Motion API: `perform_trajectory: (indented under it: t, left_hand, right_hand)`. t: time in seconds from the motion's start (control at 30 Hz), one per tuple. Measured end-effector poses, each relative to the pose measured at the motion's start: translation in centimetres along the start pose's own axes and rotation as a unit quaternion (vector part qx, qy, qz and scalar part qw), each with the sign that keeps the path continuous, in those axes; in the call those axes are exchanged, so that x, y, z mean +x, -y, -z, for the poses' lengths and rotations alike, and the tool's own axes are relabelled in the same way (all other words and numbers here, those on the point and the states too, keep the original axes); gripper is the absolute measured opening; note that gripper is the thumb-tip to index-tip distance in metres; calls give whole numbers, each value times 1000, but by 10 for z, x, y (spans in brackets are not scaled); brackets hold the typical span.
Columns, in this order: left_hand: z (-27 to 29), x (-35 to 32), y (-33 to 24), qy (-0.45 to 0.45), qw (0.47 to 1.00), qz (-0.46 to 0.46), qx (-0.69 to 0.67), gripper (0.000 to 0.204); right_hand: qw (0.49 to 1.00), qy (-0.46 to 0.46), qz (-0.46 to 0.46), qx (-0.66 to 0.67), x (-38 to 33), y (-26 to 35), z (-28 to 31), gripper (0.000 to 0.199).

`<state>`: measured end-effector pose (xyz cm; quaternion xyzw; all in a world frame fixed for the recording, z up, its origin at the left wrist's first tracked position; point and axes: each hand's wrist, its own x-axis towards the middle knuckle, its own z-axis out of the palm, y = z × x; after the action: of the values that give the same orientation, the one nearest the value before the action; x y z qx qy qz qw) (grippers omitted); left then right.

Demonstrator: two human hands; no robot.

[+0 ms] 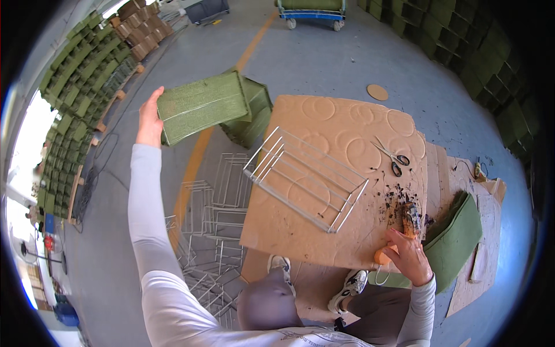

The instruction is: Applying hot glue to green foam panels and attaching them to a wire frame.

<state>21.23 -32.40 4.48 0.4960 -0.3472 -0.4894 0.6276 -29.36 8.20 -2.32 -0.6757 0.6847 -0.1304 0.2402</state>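
Observation:
My left hand (149, 120) is stretched out to the left and grips a green felt box (202, 106), holding it in the air above other green boxes (251, 115) on the floor. My right hand (409, 254) rests at the near right edge of a brown cardboard-topped table (324, 191), closed on an orange-handled tool (404, 228) whose tip is dark and crusted. A white wire frame (303, 176) lies on the table's middle. Scissors (393, 157) with black handles lie at the far right of the table.
Several white wire frames (214, 231) are piled on the floor to the left of the table. Green felt pieces (457, 240) lie on cardboard at the right. Stacks of green boxes (87, 75) line both sides; a blue cart (312, 13) stands far off.

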Motion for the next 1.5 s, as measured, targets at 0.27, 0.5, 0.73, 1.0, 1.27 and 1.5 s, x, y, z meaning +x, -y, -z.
perform_trajectory:
  t: [0.27, 0.5, 0.73, 1.0, 1.27, 1.5]
  left_hand:
    - [4, -238, -89, 103, 990, 22, -93, 26]
    - [-25, -397, -33, 195, 958, 129, -168, 38]
    - [-25, -477, 34, 187, 933, 253, -176, 27]
    - [-4, -510, 88, 176, 926, 299, -146, 31]
    - [6, -501, 113, 137, 922, 316, -174, 30]
    - [9, -495, 99, 136, 919, 326, -173, 31]
  right_hand:
    - [952, -215, 191, 102, -19, 84, 34, 41]
    - [880, -322, 340, -77, -68, 177, 35, 69]
    - [921, -320, 204, -90, -122, 130, -34, 60]
    - [936, -303, 174, -42, -138, 98, -92, 54]
    - [949, -264, 170, -17, -133, 83, -121, 50]
    - [945, -270, 184, 5, -134, 81, -116, 51]
